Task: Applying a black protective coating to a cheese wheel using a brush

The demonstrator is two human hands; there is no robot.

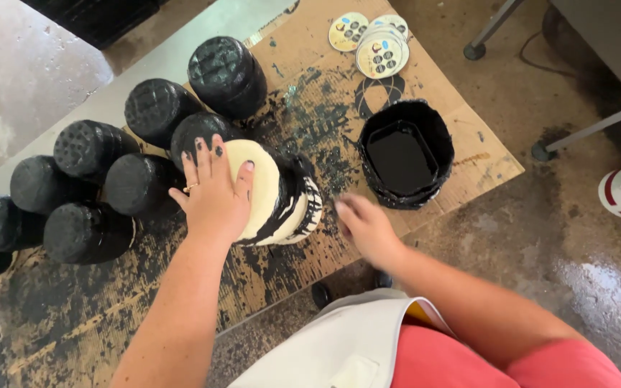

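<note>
Item: cream cylindrical pot half-coated in black paint, lying sideways, axis toward me. My left hand spread flat on its base; right hand beside it, blurred, fingers' spread unclear.

Left hand flat on half-painted pot; right hand blurred.

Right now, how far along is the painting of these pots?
Seven black pots already stand coated on the cardboard. The left hand steadies a cream pot, only partly blackened. The right hand is blurred beside it. The paint tub stands nearby.
</note>
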